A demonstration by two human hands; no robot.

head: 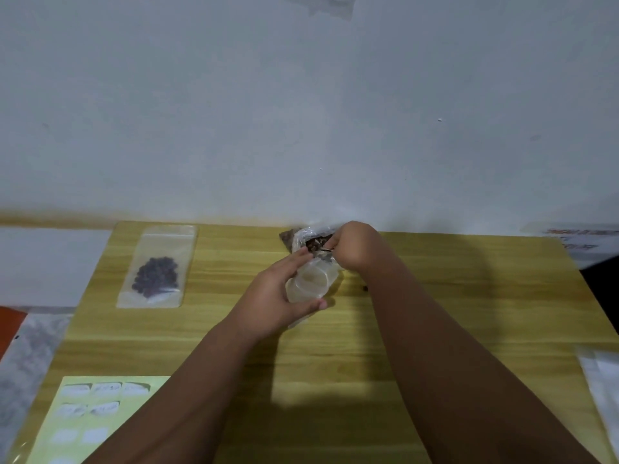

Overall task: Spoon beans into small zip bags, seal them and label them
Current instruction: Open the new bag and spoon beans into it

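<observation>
Gripping an empty small zip bag [310, 283] w/ left hand [271, 303], fingers curled round it, mouth held open, just above the tabletop [435, 296]. Pinching a mostly hidden spoon [326, 250] w/ right hand [351, 244], down in the big bean bag [311, 241] at far edge. Filled zip bag [155, 266] lying flat far left, label sheet [97, 420] at near-left corner.

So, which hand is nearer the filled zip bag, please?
Left. The left hand is right of the filled zip bag; the right hand is farther right, at the large bean bag.

yellow wood-grain table [435, 296]; dark beans [154, 275]
</observation>
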